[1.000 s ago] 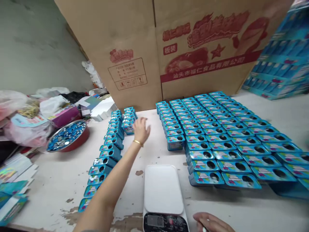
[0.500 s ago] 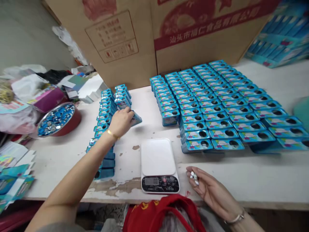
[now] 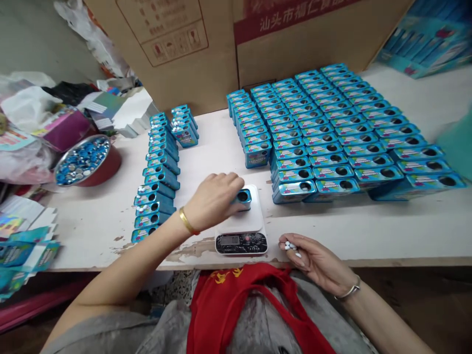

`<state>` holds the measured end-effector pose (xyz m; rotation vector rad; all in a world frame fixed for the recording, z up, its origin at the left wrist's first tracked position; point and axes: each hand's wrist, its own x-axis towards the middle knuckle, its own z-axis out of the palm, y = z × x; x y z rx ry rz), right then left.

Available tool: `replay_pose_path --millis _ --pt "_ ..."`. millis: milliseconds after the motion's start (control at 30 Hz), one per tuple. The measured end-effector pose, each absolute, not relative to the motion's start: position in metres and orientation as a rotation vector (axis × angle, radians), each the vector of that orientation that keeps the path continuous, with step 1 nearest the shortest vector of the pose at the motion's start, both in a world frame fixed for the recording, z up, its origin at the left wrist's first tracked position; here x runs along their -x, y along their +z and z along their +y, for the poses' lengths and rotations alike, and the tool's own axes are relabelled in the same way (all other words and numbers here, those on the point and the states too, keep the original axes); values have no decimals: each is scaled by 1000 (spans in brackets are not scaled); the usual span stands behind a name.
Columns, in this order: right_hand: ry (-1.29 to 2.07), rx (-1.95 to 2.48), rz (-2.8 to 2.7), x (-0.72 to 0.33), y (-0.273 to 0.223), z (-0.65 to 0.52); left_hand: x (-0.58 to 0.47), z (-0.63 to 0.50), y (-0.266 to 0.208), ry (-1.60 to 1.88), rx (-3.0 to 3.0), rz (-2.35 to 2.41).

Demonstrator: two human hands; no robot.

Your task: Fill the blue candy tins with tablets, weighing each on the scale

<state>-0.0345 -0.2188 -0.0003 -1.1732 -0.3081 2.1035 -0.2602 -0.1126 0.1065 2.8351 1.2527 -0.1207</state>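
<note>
My left hand is closed around a small blue tin with a dark round opening in its top, at the white platform of a digital kitchen scale. Whether the tin rests on the platform is hard to tell. To the right of the scale, my right hand is turned palm up with fingers curled, holding several small white candies. A row of blue tins stands left of the scale, some with white candies on top. A large block of similar tins fills the right side.
A red bowl of blue-and-silver caps stands at the left. Behind rises a big cardboard box. Bags and folded cartons crowd the far left. A blue display carton sits at the back right.
My left hand has brought a tin from the left rows to the scale. My right hand stays beside the scale with the candies. The view has tilted downward.
</note>
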Motion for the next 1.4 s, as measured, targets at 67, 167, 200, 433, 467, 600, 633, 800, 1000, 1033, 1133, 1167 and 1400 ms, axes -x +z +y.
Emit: replay_pose_path --millis 67,167,200,433,467,600,633,800,1000,1033,1133,1167,1400 --pt "2133 1173 -273 32 -3 -223 278 -119 110 135 -2722 1363" --pt "2206 1155 -217 30 -5 -227 308 -134 103 443 -2504 1534" --pt "2227 1153 -208 30 -5 -228 317 -140 98 491 -2435 1581" --pt "2233 1268 -435 34 11 -223 350 -182 56 530 -2118 1662" --pt "2218 1286 -525 34 15 -219 351 -185 52 531 -2097 1658" --pt "2024 1441 -876 37 35 -196 353 -194 43 537 -2054 1646" --pt "1967 1467 -964 38 41 -189 354 -195 41 538 -2047 1647" --pt "1855 1374 -1259 50 71 -156 354 -194 39 603 -2038 1627" --pt "1693 1365 -1603 74 93 -128 344 -189 35 654 -2049 1545" --pt "1643 1378 -1699 78 96 -123 342 -188 35 648 -2051 1536" --pt "1407 1411 -2027 90 101 -111 341 -184 33 640 -2057 1522" --pt "1301 1416 -2133 93 102 -108 342 -183 32 639 -2060 1521" --pt "908 1428 -2478 100 108 -101 348 -182 28 641 -2030 1532"
